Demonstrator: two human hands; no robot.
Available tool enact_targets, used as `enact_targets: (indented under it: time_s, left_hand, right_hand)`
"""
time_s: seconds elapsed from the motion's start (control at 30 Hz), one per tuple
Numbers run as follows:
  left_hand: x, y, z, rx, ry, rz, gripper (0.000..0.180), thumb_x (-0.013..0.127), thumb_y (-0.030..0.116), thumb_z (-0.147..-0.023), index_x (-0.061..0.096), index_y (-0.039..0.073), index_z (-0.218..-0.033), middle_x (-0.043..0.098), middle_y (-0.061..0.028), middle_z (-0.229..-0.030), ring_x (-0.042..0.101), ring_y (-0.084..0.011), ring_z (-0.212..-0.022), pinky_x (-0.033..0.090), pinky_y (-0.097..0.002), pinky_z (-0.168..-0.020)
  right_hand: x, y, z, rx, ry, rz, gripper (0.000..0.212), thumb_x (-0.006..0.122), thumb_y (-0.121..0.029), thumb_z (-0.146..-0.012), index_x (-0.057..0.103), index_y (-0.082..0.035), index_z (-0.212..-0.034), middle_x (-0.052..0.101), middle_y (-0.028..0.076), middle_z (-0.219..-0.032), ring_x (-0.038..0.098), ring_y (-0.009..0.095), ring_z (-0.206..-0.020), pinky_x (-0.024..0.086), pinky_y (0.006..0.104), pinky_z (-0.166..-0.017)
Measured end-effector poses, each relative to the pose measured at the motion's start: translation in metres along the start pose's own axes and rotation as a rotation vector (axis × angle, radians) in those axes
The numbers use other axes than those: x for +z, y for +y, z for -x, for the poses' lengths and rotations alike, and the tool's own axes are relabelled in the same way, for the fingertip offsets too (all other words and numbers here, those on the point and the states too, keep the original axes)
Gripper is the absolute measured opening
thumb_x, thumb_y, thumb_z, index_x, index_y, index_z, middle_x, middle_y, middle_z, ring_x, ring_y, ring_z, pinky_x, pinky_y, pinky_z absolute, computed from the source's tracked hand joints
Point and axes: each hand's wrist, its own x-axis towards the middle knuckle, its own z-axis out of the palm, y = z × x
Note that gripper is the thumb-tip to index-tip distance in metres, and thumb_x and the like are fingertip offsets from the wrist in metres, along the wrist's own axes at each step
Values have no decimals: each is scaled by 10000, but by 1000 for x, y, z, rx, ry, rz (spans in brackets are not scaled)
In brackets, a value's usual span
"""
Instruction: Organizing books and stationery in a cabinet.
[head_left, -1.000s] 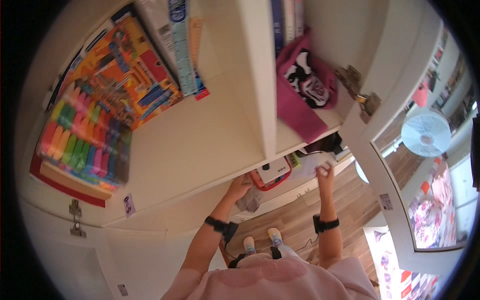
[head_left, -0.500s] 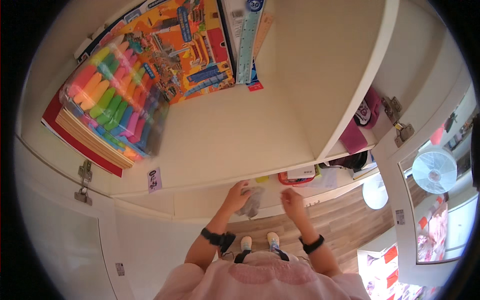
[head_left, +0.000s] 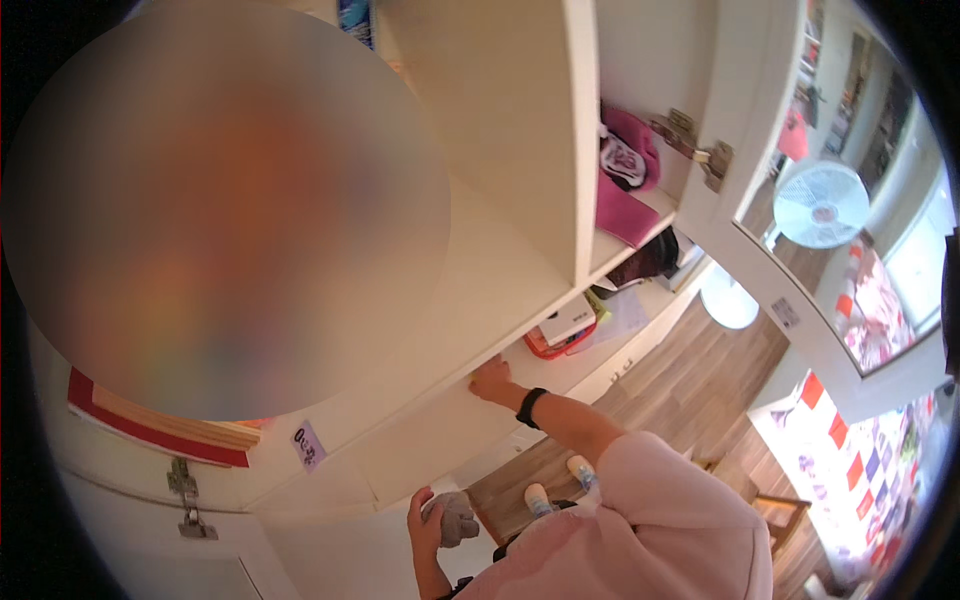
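My left hand (head_left: 424, 520) is closed around a crumpled grey cloth (head_left: 456, 521), held low in front of the cabinet. My right hand (head_left: 490, 381) reaches onto the lower shelf (head_left: 425, 432), just under the edge of the upper shelf (head_left: 460, 325). Its fingertips are partly hidden and small, so what they touch or hold is unclear. To the right of that hand lies a red-rimmed container (head_left: 562, 345) with a white box (head_left: 568, 320) on top.
Pink items (head_left: 625, 215) and a dark bag (head_left: 645, 260) fill the right compartments. An open mirrored door (head_left: 780, 270) stands at right. At left are a red-edged stack (head_left: 150, 425) and a blurred patch hiding the upper shelf's contents. A white fan (head_left: 822, 205) shows in the mirror.
My view has swung to the right. The left hand has drawn back from the shelf with the grey cloth, while the right has reached in to the lower shelf.
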Motion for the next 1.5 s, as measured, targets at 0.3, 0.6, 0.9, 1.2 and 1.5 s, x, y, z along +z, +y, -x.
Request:
enact_targets:
  time_s: [0.3,0.6,0.9,1.2,1.5]
  left_hand:
    - [-4,19,-23,91,-107,-76,353,574,37,-781,553,2,-1132,590,-127,-1083,549,-235,-1025,420,-338,-919]
    - [41,71,-55,229,-161,-69,336,586,38,-773,564,-2,-1106,607,-125,-1062,554,-227,-1039,405,-324,-934]
    - [49,34,-73,164,-326,-32,351,567,106,-881,532,60,-1227,552,-138,-1230,540,-286,-1115,447,-394,-930]
    - [73,82,-77,189,-391,-13,332,547,44,-873,543,56,-1205,572,-122,-1191,547,-253,-1094,460,-362,-910]
    - [70,33,-90,231,-405,5,315,558,76,-878,548,40,-1191,578,-122,-1186,550,-239,-1089,456,-352,-916]
  right_hand:
    - [-221,116,206,-183,811,-539,408,587,2,-699,526,-80,-1095,536,140,-1101,483,335,-1069,377,386,-948]
    - [-321,209,310,-327,294,-762,310,580,-76,-770,565,-26,-1076,555,144,-1164,498,283,-1089,396,376,-915]
    - [-415,114,337,-691,1302,-1082,337,573,-219,-823,472,-27,-1081,531,190,-1109,526,263,-936,432,374,-823]
    - [-646,12,274,-869,1393,-422,263,547,-59,-726,659,-41,-963,611,115,-1095,556,165,-1012,423,275,-877]
    - [-738,14,208,-694,754,-541,296,501,-65,-762,647,-11,-1014,608,98,-1139,527,182,-1116,386,301,-960]
